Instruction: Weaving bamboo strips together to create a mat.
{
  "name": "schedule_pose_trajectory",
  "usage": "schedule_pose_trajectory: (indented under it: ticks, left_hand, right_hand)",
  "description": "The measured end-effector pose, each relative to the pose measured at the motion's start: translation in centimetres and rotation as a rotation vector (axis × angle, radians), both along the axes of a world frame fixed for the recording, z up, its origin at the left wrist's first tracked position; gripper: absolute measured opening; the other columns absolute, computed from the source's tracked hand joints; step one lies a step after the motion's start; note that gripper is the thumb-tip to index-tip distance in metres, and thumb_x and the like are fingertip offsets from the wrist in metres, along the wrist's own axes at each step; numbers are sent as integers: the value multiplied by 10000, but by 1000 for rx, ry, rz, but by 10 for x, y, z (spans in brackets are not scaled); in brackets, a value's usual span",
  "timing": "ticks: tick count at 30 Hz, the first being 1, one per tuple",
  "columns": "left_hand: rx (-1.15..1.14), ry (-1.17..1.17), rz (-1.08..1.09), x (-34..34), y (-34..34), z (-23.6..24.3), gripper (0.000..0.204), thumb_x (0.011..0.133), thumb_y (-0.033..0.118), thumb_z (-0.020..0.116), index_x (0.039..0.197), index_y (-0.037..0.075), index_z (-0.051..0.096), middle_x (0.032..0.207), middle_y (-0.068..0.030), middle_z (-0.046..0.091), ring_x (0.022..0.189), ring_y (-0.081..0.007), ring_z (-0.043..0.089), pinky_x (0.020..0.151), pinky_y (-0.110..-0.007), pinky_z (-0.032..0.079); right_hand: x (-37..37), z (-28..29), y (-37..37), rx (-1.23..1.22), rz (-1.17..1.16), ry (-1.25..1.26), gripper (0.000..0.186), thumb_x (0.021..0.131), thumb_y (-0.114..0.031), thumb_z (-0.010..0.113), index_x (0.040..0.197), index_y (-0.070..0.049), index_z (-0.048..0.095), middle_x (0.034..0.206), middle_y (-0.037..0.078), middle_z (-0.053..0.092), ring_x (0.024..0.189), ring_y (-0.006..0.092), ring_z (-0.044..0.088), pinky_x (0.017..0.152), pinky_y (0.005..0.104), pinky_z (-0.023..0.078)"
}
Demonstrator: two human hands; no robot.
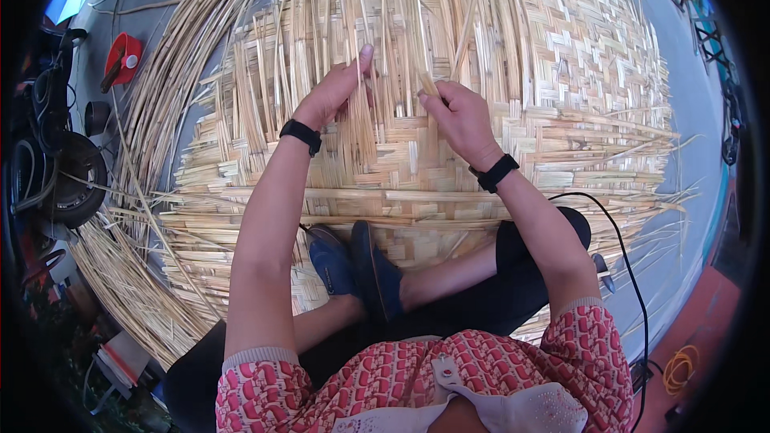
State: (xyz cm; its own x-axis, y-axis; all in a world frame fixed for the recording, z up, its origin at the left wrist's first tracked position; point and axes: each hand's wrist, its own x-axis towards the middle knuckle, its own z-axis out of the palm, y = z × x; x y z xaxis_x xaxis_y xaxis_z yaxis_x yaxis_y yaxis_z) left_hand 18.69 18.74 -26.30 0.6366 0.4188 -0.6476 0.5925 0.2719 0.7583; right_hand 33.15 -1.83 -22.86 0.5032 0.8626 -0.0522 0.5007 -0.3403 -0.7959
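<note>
Straw-coloured woven flat-strip mat (577, 80) lies on grey floor (694, 120). Mat's right side looks interlaced; long strips (333, 12) over its upper left lie loose, seemingly unwoven. Over mat's middle, right hand's (463, 119) fingers pinch pale flat strip (429, 82); left hand's (331, 96) fingers parted, hold unclear.

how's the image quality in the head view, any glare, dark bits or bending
Head view: the corners are black around the round fisheye image; a bluish-white patch at upper left looks washed out; the woven mat is palest toward upper right; the wheel at left is dim; the grey floor curves along the right rim; the left hand and right hand show clearly.
</note>
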Motion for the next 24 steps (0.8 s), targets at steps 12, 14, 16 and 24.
schedule_pose_trajectory:
  ticks: [12,14,16,24]
  left_hand:
    - [-611,-301,370,16,-30,17,475,1059,348,340,1201,-2,628,1012,-141,689,988,-238,682,904,-348,555]
    - [-732,-407,397,16,-36,24,378,1050,273,437,1179,-32,621,1098,-155,666,986,-233,672,855,-332,592]
    - [-679,-410,301,15,-24,10,331,1035,232,489,1201,-26,615,1099,-150,663,985,-230,673,852,-324,597]
    - [-212,-276,-56,52,10,11,371,938,202,688,1251,37,576,1025,-49,689,864,-114,686,719,-248,590]
  right_hand:
    - [6,-19,14,-40,-49,-73,158,908,-180,582,930,-25,563,769,192,630,684,378,637,629,462,504]
    - [3,-20,19,-41,-78,-63,151,900,-168,584,941,-25,556,770,196,637,681,379,643,630,470,507]
    - [0,-19,24,-31,-93,-53,148,892,-155,587,951,-24,550,770,200,644,678,380,648,630,477,510]
    - [4,-39,17,-22,113,-60,126,901,-181,656,923,-68,606,811,100,643,757,277,644,677,373,494]
